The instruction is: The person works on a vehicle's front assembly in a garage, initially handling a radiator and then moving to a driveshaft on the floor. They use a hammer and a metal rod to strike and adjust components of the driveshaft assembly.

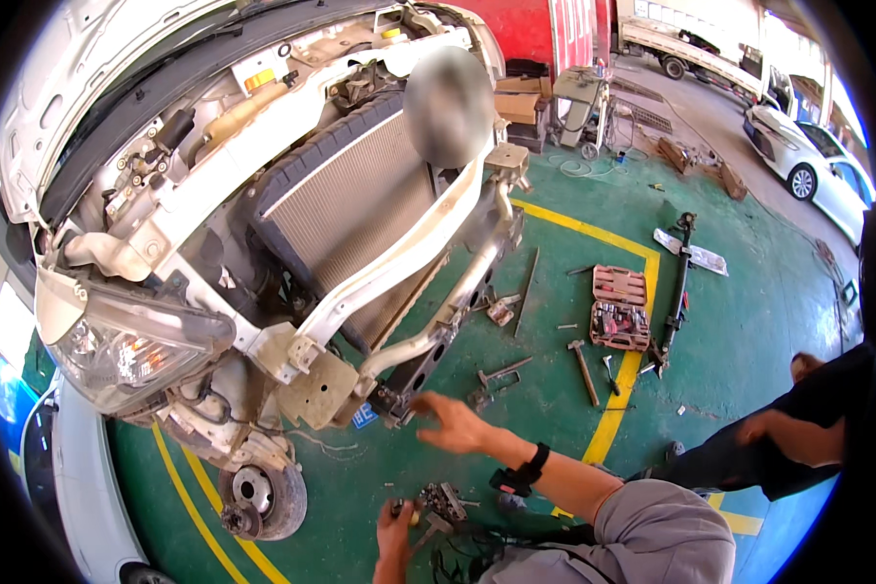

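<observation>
My right hand [450, 425], with a black wrist strap, reaches with loosely spread fingers just beside the end of a dark metal beam [399, 399] below a silver tube [414, 346] at the car's front, near a flat bracket [321, 389]. I see nothing in it. My left hand [394, 530], low in the view, is closed on a small metal part [406, 511]; its exact shape is hard to make out. Beside it lie metal parts [443, 501] and a T-shaped tool [433, 526]. The stripped car front shows a radiator [350, 204] and headlamp [127, 350].
A red tool case [618, 321], a hammer [584, 375] and a long bar [676, 282] lie on the green floor [565, 457]. A wheel [268, 496] is lower left. Another person [793, 438] stands at right. Behind are a white car [813, 165] and a truck [691, 54].
</observation>
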The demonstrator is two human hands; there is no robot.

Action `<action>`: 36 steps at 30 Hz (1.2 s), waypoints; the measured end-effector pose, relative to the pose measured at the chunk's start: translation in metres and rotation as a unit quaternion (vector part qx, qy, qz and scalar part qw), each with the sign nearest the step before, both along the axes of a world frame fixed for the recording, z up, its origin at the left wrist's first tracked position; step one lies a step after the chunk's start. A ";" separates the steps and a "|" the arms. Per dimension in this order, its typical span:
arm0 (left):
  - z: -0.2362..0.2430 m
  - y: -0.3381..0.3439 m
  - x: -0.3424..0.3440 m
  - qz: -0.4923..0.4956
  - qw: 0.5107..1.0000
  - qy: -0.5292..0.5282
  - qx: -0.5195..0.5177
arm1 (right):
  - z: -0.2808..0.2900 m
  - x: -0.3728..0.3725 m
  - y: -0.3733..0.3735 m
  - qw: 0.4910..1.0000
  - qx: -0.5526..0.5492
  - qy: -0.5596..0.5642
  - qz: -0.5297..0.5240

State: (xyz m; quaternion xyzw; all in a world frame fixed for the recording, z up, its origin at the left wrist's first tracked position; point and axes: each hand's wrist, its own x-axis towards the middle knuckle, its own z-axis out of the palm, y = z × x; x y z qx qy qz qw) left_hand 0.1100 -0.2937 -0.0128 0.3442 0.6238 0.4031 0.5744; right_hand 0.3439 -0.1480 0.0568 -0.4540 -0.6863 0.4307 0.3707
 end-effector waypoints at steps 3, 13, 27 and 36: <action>0.068 0.031 0.037 -0.092 0.989 0.035 0.115 | 0.000 0.001 -0.055 0.974 -0.134 0.110 0.144; 0.115 0.053 0.149 -0.162 0.867 0.232 0.410 | 0.029 0.081 -0.082 0.919 -0.200 0.308 0.142; 0.162 0.114 0.181 -0.207 0.815 0.285 0.460 | 0.059 0.194 -0.095 0.920 -0.173 0.333 -0.111; 0.192 0.236 0.187 -0.109 0.701 0.446 0.546 | 0.057 0.247 -0.103 0.898 -0.099 0.369 -0.216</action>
